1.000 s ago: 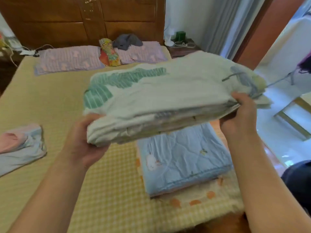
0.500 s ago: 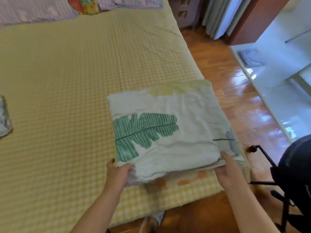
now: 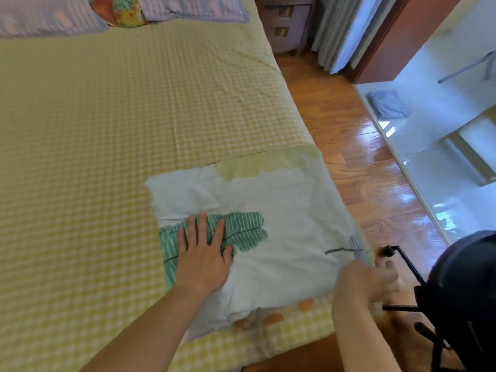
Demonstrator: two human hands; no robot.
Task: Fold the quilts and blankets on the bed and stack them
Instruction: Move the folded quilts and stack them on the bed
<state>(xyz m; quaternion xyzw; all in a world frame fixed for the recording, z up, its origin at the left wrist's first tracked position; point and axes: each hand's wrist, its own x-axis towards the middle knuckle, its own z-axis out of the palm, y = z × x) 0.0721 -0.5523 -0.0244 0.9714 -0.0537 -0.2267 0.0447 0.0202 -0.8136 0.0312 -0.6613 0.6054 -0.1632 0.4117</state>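
Two hands are on the folded white quilt (image 3: 281, 237) with the green leaf print, which lies at the near right corner of the bed (image 3: 107, 130), on top of an orange-spotted layer (image 3: 273, 319) peeking out beneath it. My left hand (image 3: 202, 253) lies open, palm flat on the leaf. My right hand (image 3: 367, 280) is at the quilt's right edge, blurred, so I cannot tell its grip. Lilac pillows (image 3: 48, 17) sit at the far end.

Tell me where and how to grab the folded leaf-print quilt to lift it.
Probably best by its two short sides, one hand under each edge, coming in from left and right. The quilt lies flat and wide on the bed corner; the left hand only presses on top.
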